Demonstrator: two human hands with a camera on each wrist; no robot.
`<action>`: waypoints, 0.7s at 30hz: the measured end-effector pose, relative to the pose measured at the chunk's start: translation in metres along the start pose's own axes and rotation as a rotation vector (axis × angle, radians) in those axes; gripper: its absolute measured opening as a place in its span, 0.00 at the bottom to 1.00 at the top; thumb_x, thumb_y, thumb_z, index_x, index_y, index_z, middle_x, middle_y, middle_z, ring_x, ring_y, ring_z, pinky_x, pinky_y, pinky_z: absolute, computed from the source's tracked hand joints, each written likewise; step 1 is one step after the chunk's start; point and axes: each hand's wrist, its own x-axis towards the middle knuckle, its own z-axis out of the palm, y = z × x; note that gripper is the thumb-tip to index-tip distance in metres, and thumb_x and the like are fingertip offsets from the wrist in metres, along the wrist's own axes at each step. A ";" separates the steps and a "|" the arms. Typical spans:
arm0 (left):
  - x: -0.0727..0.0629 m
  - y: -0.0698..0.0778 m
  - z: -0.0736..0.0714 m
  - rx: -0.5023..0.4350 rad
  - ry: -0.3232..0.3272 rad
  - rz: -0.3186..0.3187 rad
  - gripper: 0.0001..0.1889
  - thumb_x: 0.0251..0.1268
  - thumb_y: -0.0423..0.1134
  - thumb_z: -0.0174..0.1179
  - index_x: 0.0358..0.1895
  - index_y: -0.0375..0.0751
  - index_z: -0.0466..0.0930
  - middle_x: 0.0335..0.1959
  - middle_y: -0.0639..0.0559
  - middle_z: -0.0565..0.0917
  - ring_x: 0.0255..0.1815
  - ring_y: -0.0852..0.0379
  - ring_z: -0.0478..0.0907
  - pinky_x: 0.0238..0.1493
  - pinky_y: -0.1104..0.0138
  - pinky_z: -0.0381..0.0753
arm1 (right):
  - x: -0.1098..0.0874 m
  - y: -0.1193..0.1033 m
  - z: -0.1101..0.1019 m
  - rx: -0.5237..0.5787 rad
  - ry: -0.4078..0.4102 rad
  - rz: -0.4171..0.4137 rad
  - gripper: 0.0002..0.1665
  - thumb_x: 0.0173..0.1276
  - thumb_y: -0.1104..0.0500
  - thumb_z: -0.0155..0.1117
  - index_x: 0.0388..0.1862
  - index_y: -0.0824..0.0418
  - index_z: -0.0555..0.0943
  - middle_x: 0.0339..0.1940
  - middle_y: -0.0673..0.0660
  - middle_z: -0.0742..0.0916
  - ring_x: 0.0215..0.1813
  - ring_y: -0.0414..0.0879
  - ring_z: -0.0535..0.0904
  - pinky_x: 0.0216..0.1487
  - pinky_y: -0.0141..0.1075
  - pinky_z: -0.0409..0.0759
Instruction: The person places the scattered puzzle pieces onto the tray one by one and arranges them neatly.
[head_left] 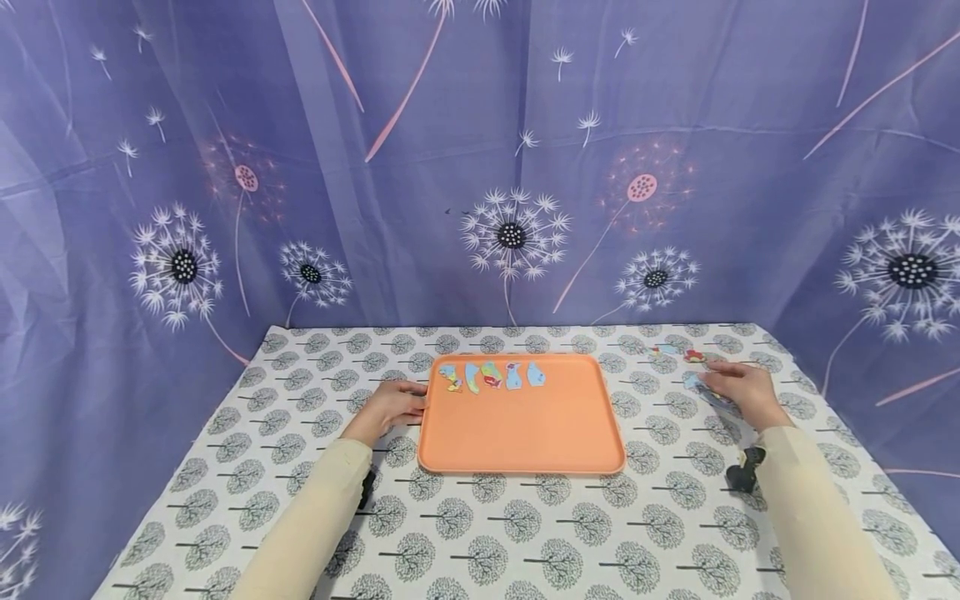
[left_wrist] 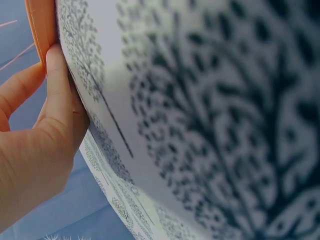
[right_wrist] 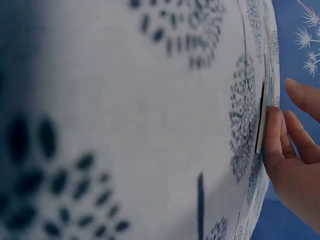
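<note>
An orange tray [head_left: 525, 425] lies on the cloth-covered table, with several flat printed puzzle pieces [head_left: 491, 375] in a row along its far left part. My left hand [head_left: 390, 411] is at the tray's left edge; in the left wrist view, thumb and fingertips [left_wrist: 53, 52] hold the rim. Off to the right of the tray, my right hand [head_left: 744, 392] is low over a light-blue puzzle piece [head_left: 693, 382]. Its fingers touch a thin flat piece [right_wrist: 262, 115] in the right wrist view, the thumb raised apart. The hand partly hides what lies under it.
Beyond the right hand lie a red puzzle piece [head_left: 694, 356] and a blue and yellow piece [head_left: 664, 350]. A white cloth [head_left: 517, 533] with tree prints covers the table. Behind it hangs a purple dandelion curtain [head_left: 420, 250].
</note>
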 end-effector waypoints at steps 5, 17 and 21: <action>0.000 0.000 0.000 0.006 -0.002 -0.001 0.21 0.61 0.25 0.62 0.59 0.30 0.76 0.32 0.42 0.83 0.28 0.55 0.82 0.37 0.65 0.89 | 0.004 0.005 0.004 -0.014 -0.002 0.015 0.42 0.70 0.45 0.59 0.70 0.72 0.62 0.67 0.76 0.67 0.57 0.59 0.75 0.57 0.52 0.79; 0.000 0.001 0.001 0.023 0.013 -0.011 0.20 0.61 0.25 0.62 0.58 0.31 0.76 0.32 0.41 0.84 0.27 0.56 0.83 0.36 0.65 0.89 | 0.009 0.005 0.011 -0.036 0.044 0.085 0.42 0.65 0.46 0.66 0.67 0.73 0.66 0.66 0.75 0.68 0.64 0.70 0.64 0.59 0.62 0.73; 0.000 0.001 0.001 0.013 0.013 -0.012 0.20 0.61 0.25 0.62 0.58 0.30 0.76 0.32 0.41 0.84 0.27 0.56 0.83 0.36 0.65 0.89 | 0.009 0.003 0.011 -0.048 0.052 0.087 0.40 0.65 0.48 0.66 0.65 0.74 0.67 0.65 0.75 0.69 0.63 0.70 0.66 0.58 0.62 0.73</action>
